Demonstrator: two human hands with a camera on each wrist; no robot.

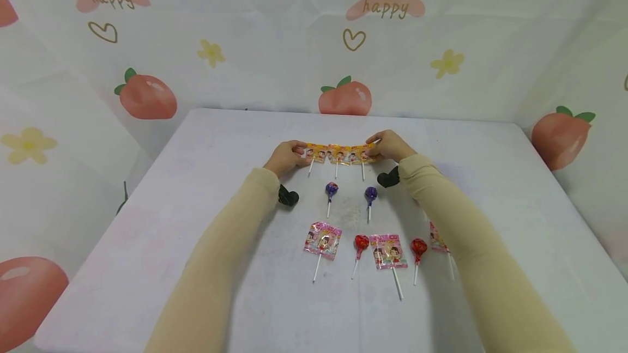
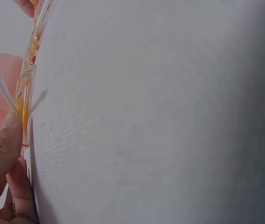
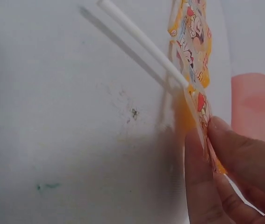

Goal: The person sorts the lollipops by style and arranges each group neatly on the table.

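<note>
A row of three lollipops in orange-yellow wrappers (image 1: 339, 154) stretches between my two hands near the back of the table, their white sticks pointing toward me. My left hand (image 1: 287, 157) pinches the left end of the row; in the left wrist view the thumb (image 2: 3, 144) presses on the wrapper beside a stick. At the other end my right hand (image 1: 391, 145) grips the rightmost wrapper (image 3: 201, 109) between thumb and fingers. Just in front of the row lie two purple-wrapped round lollipops, one on the left (image 1: 331, 189) and one on the right (image 1: 371, 194).
Nearer me are flat lollipops in pink wrappers, one at left (image 1: 322, 240), one in the middle (image 1: 388, 251) and one partly behind the right sleeve (image 1: 436, 237). Red round lollipops (image 1: 361, 242) lie between them. A printed cloth (image 1: 275, 42) hangs behind the white table (image 1: 162, 206).
</note>
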